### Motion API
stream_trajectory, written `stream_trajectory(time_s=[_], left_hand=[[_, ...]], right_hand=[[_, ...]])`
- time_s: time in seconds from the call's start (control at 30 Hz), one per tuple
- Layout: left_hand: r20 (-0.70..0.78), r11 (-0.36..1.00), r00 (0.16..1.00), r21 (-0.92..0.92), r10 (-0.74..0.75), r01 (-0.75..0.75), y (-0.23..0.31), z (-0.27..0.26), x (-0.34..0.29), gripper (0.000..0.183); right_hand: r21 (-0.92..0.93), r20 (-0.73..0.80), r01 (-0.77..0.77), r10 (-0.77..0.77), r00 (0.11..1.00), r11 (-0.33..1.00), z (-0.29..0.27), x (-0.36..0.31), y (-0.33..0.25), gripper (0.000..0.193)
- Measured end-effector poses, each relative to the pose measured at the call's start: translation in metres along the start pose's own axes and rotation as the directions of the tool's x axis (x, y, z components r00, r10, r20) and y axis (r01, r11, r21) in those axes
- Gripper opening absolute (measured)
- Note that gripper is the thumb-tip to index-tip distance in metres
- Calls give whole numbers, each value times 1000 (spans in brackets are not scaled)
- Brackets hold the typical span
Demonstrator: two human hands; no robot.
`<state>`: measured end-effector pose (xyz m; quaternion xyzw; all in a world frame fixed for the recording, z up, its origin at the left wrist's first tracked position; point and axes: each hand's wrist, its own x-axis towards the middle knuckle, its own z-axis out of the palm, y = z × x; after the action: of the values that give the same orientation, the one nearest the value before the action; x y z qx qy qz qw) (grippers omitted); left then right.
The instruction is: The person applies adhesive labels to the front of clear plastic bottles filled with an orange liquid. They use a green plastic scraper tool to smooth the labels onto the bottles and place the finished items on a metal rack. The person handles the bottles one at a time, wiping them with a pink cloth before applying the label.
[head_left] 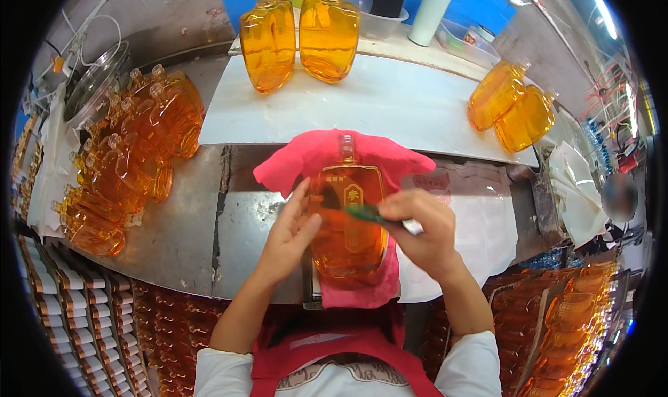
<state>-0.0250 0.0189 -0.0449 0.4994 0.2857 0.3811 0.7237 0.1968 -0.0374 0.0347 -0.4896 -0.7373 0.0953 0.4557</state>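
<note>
The steel counter (174,237) carries a white board (376,105) with two upright amber bottles (299,38) in front of a blue wall, while many more filled bottles (125,167) lie piled at the left. A flat amber bottle (348,223) lies on a pink cloth (313,157) in the middle of the counter, its long axis running away from the person and its neck pointing to the far side. The left hand (289,233) rests its fingers slightly apart on the bottle's left edge, and the right hand (424,226) has its fingers closed around a green tool (365,214) that touches the bottle's front.
</note>
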Motion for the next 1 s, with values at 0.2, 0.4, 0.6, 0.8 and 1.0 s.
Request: stream_trajectory(time_s=[0.2,0.4,0.6,0.8,1.0], left_hand=[[-5,974,995,-206,-102,99,2,9,7,59],[20,982,999,-183,-31,35,-1,16,5,64],[448,995,888,-34,102,-96,30,23,-22,66],[564,935,801,135,199,-327,53,41,-11,62],[-189,817,856,451,482,-361,75,-13,64,69]], right_hand=[[90,204,-12,-7,979,996,-5,-58,-34,22],[389,36,-428,451,892,816,-43,-68,-15,24],[-25,144,-121,123,982,992,-75,5,-58,37],[-223,157,100,-65,985,970,-90,6,-55,14],[-413,-289,-281,168,942,866,-142,69,-24,9]])
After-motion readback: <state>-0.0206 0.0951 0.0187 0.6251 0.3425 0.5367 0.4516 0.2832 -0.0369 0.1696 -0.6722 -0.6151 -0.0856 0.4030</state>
